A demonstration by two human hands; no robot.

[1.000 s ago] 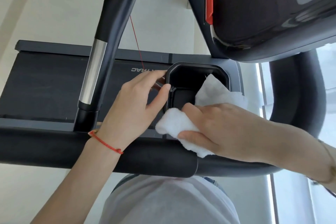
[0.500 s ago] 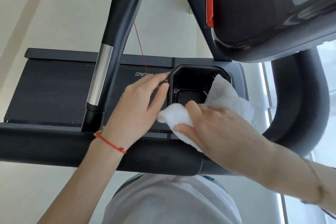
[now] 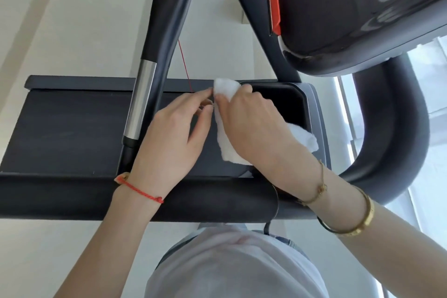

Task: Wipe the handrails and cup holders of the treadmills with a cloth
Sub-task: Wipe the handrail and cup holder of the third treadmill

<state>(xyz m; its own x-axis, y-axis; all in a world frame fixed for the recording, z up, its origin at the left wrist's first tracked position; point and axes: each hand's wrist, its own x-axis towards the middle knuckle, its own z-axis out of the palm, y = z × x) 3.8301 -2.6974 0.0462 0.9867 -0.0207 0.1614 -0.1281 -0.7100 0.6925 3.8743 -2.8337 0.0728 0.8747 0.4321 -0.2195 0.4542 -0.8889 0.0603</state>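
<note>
Fingers (image 3: 223, 99) of the right hand (image 3: 251, 126) curl around a soft, fluffy white cloth (image 3: 226, 139), pressing it against the left rim of the cup holder (image 3: 294, 109), a smooth black rounded-rectangular well in matte grey plastic. Beside it, the left hand (image 3: 175, 135) pinches its fingertips together at the same rim, touching the cloth; what they grasp I cannot tell. Nearer the body runs the padded black handrail (image 3: 72, 197), thick and cylindrical.
</note>
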